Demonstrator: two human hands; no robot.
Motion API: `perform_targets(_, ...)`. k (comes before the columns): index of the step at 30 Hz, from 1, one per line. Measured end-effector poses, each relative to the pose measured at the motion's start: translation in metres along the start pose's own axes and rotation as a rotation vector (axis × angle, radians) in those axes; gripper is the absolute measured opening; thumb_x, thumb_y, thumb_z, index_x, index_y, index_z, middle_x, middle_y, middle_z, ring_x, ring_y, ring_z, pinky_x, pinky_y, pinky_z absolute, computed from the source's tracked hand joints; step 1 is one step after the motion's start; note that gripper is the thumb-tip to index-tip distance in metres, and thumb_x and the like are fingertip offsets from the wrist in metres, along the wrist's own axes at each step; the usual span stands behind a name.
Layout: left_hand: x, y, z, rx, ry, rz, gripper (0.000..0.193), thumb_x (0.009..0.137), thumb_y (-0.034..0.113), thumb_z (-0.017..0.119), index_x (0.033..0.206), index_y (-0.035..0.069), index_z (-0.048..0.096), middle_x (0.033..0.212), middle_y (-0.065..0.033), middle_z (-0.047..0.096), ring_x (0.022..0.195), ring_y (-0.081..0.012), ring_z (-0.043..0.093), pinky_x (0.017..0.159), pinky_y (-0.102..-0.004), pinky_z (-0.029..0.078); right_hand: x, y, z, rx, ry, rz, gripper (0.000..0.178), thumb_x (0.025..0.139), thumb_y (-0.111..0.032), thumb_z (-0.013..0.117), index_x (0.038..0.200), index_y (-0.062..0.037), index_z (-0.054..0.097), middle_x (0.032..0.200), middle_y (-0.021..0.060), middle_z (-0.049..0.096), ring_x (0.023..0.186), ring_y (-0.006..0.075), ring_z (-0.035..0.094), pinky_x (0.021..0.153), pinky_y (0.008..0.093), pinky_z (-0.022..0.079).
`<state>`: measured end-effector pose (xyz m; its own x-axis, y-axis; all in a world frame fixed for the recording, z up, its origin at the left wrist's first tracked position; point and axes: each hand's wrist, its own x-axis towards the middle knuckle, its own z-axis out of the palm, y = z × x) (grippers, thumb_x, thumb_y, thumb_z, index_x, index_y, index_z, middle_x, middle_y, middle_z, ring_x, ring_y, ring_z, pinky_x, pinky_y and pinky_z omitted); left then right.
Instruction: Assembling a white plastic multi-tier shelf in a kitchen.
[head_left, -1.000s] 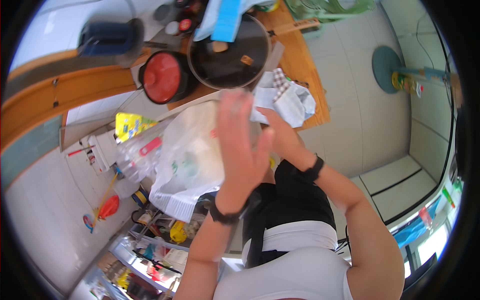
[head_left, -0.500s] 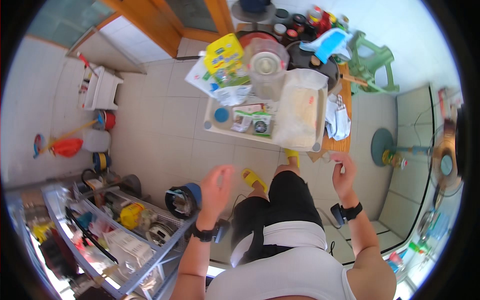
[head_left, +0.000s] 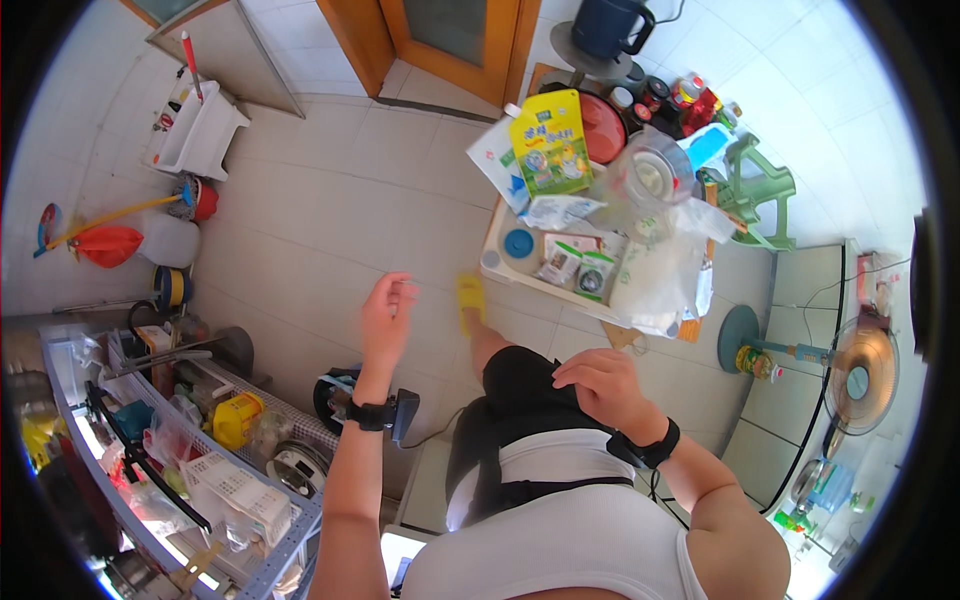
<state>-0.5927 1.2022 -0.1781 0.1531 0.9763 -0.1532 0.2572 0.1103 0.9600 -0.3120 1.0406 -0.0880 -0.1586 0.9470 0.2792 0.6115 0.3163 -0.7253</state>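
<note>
My left hand (head_left: 387, 322) hangs in the air over the tiled floor, its fingers loosely bent and apart, holding nothing. In front of my body, above my black shorts (head_left: 530, 405), hovers my right hand (head_left: 603, 385); it is empty too, its fingers relaxed and slightly curled. A dark band with a small box sits on each wrist. The closest loaded surface is a white tray (head_left: 497, 262) ahead to the right, apart from both hands. On it lie a yellow pouch (head_left: 550, 143), small seasoning packets (head_left: 594, 274), a clear plastic jug (head_left: 640, 185) and a translucent bag (head_left: 660, 275).
At lower left stands a metal shelf (head_left: 262, 580) crammed with household goods. A wooden-framed door (head_left: 450, 40) is at the far side. To the right are a green stool (head_left: 765, 190) and a standing fan (head_left: 858, 380). A mop (head_left: 190, 195) leans at the left wall.
The view has turned left, so the tray and its load appear farther right. My right hand has come inward across my body. My left hand stays raised, and my feet have shifted.
</note>
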Motion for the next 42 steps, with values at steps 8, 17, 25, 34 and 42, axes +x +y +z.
perform_targets(8, 0.093, -0.003, -0.015, 0.374, -0.184, 0.171, 0.025, 0.093, 0.012, 0.058, 0.116, 0.002, 0.058, 0.096, -0.0163, 0.066, 0.083, -0.0303, 0.065, 0.076, -0.0365, 0.052, 0.134, 0.009, 0.06, 0.078, -0.183, 0.044, 0.029, 0.07, 0.009, 0.058, 0.089, -0.0114, 0.067, 0.089, 0.004, 0.068, 0.081, 0.0278, 0.066, 0.068, 0.0377, 0.053)
perform_targets(17, 0.184, -0.055, -0.022, 0.543, -0.429, 0.23, 0.015, 0.089, 0.009, 0.058, 0.103, 0.004, 0.057, 0.099, -0.0167, 0.065, 0.087, -0.0387, 0.063, 0.071, -0.0458, 0.05, 0.238, 0.043, 0.147, -0.065, -0.454, 0.328, 0.066, 0.074, 0.006, 0.056, 0.138, -0.0028, 0.044, 0.133, 0.0214, 0.052, 0.115, 0.0386, 0.055, 0.098, 0.0443, 0.046)
perform_targets(25, 0.247, -0.096, -0.026, 0.336, -0.523, 0.167, 0.019, 0.09, 0.011, 0.058, 0.108, 0.005, 0.061, 0.099, -0.0156, 0.067, 0.086, -0.0361, 0.065, 0.074, -0.0421, 0.052, 0.248, 0.147, 0.168, -0.223, 0.01, 0.799, 0.085, 0.076, 0.001, 0.06, 0.15, 0.0055, 0.017, 0.152, 0.0285, 0.027, 0.141, 0.0431, 0.027, 0.117, 0.0404, 0.025)
perform_targets(34, 0.292, -0.122, -0.02, 0.22, -0.622, 0.084, 0.017, 0.091, 0.011, 0.058, 0.107, 0.005, 0.062, 0.093, -0.016, 0.067, 0.083, -0.0347, 0.065, 0.071, -0.039, 0.052, 0.218, 0.156, 0.14, -0.677, 0.211, 1.101, 0.093, 0.075, -0.005, 0.067, 0.151, 0.0036, 0.015, 0.153, 0.0329, 0.02, 0.143, 0.0461, 0.022, 0.117, 0.0446, 0.022)
perform_targets(42, 0.312, -0.121, 0.056, 0.143, -0.769, 0.174, 0.022, 0.089, 0.007, 0.057, 0.111, 0.004, 0.059, 0.092, -0.0181, 0.066, 0.083, -0.0369, 0.064, 0.072, -0.0443, 0.052, 0.209, 0.177, 0.115, -0.592, 0.118, 1.205, 0.086, 0.076, -0.008, 0.069, 0.149, 0.0022, 0.024, 0.144, 0.0267, 0.04, 0.131, 0.0413, 0.042, 0.111, 0.0443, 0.034)
